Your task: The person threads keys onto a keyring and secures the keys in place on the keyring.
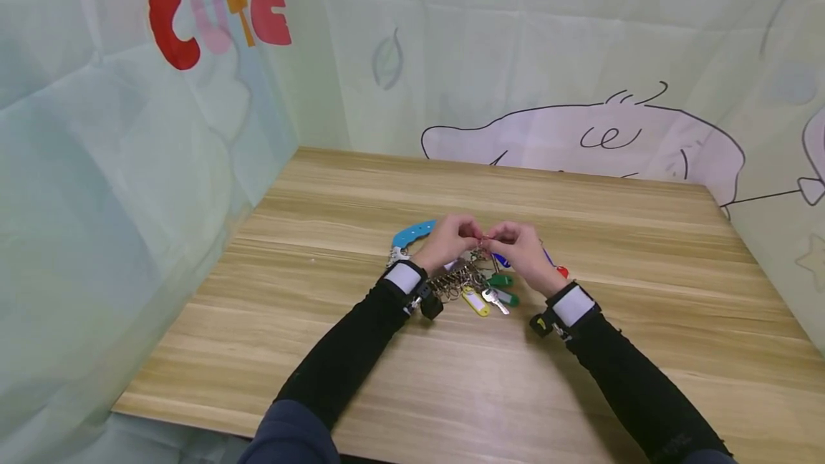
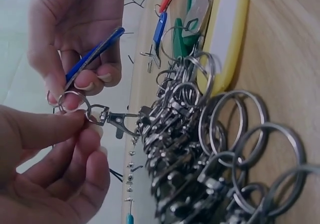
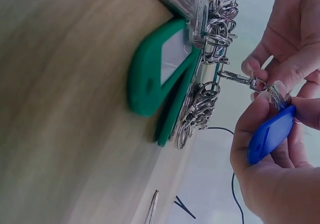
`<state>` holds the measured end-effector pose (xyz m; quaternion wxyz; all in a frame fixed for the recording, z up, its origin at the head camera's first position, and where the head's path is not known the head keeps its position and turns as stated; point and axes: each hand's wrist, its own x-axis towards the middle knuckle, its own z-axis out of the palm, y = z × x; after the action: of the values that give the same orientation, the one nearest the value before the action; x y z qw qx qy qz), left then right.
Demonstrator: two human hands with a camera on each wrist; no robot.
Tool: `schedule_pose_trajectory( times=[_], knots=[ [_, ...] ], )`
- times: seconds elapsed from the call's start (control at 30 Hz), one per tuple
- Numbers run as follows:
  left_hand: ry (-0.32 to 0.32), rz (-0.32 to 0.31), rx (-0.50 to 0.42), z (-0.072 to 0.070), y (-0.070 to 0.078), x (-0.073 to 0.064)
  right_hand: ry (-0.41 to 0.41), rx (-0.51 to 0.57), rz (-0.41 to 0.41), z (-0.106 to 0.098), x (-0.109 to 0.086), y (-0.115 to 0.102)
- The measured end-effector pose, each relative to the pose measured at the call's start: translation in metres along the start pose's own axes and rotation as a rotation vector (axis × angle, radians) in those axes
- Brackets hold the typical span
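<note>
Both hands meet above the middle of the table. My left hand (image 1: pixel 451 242) pinches a metal split ring (image 2: pixel 75 92), which is joined to a small swivel clasp (image 2: pixel 116 118). From the other side, my right hand (image 1: pixel 523 253) grips the ring between thumb and finger. A blue key tag (image 3: pixel 272 134) lies against the curled fingers of that hand. Beneath both hands is a pile of metal clasps and rings (image 2: pixel 180 149). Green tags (image 3: pixel 145 72), a yellow tag (image 2: pixel 227 39) and a silver key (image 1: pixel 495 299) lie by the pile.
A light blue curved strip with holes (image 1: pixel 412 233) lies beyond my left wrist. Past my right hand is a red tag (image 1: pixel 562 272). The wooden table (image 1: pixel 335 235) meets printed cloth walls (image 1: pixel 361 113) at its back and left.
</note>
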<state>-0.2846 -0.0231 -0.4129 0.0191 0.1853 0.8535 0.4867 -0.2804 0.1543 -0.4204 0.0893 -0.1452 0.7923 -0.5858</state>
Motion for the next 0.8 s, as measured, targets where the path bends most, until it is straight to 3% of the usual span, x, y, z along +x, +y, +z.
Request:
schedule_pose_trajectory(
  times=[0.53, 0.8],
  knots=[
    [0.109, -0.171, -0.073, 0.004, 0.004, 0.004, -0.004, -0.016, -0.084, -0.003, -0.004, 0.002],
    [0.097, -0.164, -0.141, 0.001, -0.003, 0.001, -0.123, -0.055, 0.024, -0.015, -0.006, 0.003]
  ],
)
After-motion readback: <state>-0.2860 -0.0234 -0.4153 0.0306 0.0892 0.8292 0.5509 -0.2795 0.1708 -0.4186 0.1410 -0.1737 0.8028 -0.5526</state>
